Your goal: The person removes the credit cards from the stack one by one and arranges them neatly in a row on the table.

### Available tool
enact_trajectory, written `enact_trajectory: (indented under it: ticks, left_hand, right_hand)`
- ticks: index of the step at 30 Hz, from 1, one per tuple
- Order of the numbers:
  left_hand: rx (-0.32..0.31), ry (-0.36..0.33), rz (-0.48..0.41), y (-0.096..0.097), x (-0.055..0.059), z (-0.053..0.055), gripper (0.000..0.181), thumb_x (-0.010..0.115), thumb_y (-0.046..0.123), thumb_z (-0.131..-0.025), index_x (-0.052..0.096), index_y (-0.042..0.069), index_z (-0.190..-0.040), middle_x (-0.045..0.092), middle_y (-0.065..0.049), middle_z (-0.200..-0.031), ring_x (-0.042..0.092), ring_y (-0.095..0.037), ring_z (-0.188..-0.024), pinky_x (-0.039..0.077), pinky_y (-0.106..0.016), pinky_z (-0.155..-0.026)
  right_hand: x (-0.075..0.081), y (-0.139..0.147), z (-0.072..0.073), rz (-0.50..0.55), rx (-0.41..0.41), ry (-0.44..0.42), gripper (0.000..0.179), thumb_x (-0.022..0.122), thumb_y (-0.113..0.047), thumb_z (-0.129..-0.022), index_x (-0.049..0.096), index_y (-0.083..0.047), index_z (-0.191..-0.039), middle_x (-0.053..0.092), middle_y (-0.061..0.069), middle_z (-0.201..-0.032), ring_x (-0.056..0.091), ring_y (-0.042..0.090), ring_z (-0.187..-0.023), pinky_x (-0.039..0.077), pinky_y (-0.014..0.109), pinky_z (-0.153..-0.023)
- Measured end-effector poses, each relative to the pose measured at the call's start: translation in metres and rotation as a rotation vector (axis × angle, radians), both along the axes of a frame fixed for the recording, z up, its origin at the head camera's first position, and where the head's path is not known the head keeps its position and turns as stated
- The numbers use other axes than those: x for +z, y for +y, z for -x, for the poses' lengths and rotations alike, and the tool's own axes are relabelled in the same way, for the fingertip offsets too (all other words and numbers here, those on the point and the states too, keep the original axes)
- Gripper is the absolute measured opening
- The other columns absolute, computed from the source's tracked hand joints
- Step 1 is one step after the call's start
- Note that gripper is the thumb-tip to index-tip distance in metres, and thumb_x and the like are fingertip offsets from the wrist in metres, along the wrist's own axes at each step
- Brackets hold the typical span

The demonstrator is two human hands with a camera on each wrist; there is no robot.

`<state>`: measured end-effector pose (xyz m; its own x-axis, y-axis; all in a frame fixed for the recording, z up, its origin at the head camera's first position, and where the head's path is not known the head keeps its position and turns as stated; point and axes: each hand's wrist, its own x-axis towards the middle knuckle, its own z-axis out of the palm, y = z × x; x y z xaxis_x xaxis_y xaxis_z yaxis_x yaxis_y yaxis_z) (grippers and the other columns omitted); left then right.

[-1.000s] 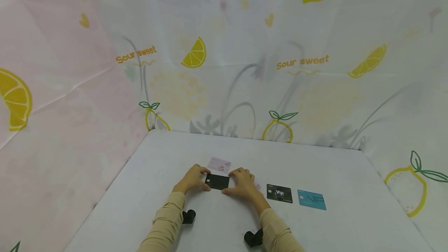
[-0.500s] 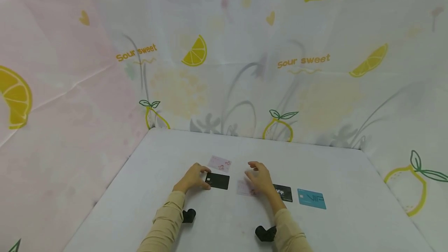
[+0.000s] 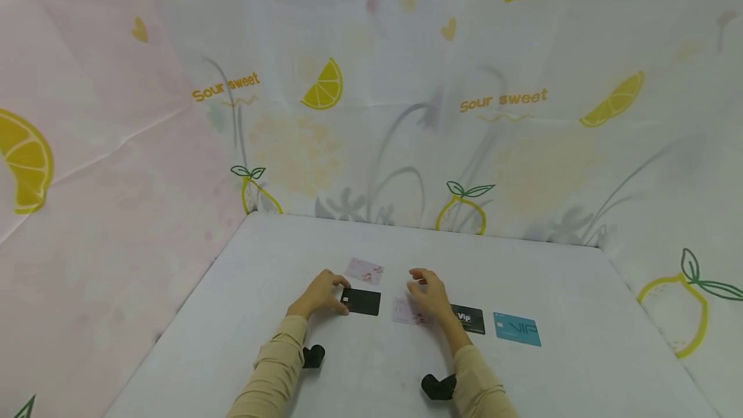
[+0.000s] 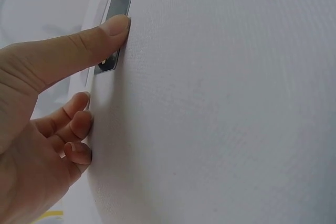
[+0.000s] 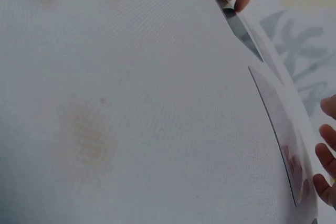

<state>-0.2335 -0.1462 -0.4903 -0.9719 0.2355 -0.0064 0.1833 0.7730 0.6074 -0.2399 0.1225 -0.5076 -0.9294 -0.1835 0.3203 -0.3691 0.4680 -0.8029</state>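
A black card (image 3: 361, 301) with a chip lies flat on the white table. My left hand (image 3: 320, 295) pinches its left end, thumb at the near corner and index finger at the far corner. In the left wrist view the thumb of the left hand (image 4: 63, 56) presses the near edge of the black card (image 4: 119, 1), and the other fingers rest curled by the tabletop. My right hand (image 3: 431, 295) hovers, fingers loosely bent and holding nothing, over the right part of a pink card (image 3: 404, 311). That pink card (image 5: 278, 124) also shows in the right wrist view.
Another pink card (image 3: 364, 271) lies just behind the black one. To the right are a black Vip card (image 3: 473, 321), partly hidden by the right wrist, and a blue VIP card (image 3: 516, 329). A lemon-printed cloth (image 3: 371, 147) hangs behind the white table (image 3: 360, 379).
My right hand has left the right end of the black card and moved right, over the pink card, its fingers relaxed. My left hand and the black card have stayed in place.
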Motion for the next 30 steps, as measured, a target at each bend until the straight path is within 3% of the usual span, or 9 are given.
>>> enact_trajectory:
  ticks: [10,16,25,30]
  left_hand:
    - [-0.014,-0.030,0.012,0.001,0.005,-0.002,0.047,0.090,0.010,-0.054,0.070,0.008,-0.097,0.053,-0.016,-0.103,0.054,-0.032,-0.098,0.043,-0.048,-0.091]
    - [-0.044,-0.047,0.008,-0.001,0.009,0.000,0.053,0.088,0.016,-0.060,0.066,0.007,-0.107,0.054,-0.014,-0.100,0.052,-0.030,-0.095,0.043,-0.048,-0.088]
    - [-0.048,0.004,0.033,-0.005,0.014,0.018,0.053,0.086,0.015,-0.065,0.063,0.002,-0.110,0.056,-0.013,-0.091,0.052,-0.028,-0.090,0.044,-0.043,-0.083]
    - [-0.026,-0.005,0.047,-0.005,0.014,0.032,0.056,0.086,0.015,-0.065,0.062,0.001,-0.113,0.057,-0.014,-0.092,0.052,-0.027,-0.089,0.044,-0.043,-0.082]
  right_hand:
    - [0.005,-0.014,-0.003,-0.052,0.029,-0.003,0.029,0.063,-0.004,-0.084,0.059,0.008,-0.110,0.060,0.021,-0.102,0.056,0.036,-0.094,0.046,0.049,-0.085]
    - [0.003,-0.021,0.002,-0.141,0.024,0.005,0.033,0.068,-0.011,-0.082,0.060,0.004,-0.110,0.061,0.018,-0.100,0.057,0.034,-0.092,0.046,0.047,-0.082]
    - [0.005,-0.040,0.021,-0.279,0.069,-0.014,0.045,0.074,-0.023,-0.079,0.060,0.001,-0.114,0.060,0.015,-0.100,0.057,0.031,-0.091,0.040,0.046,-0.071]
    - [0.007,-0.050,0.029,-0.349,0.063,-0.045,0.051,0.076,-0.029,-0.078,0.060,0.000,-0.118,0.058,0.015,-0.103,0.054,0.031,-0.095,0.039,0.047,-0.074]
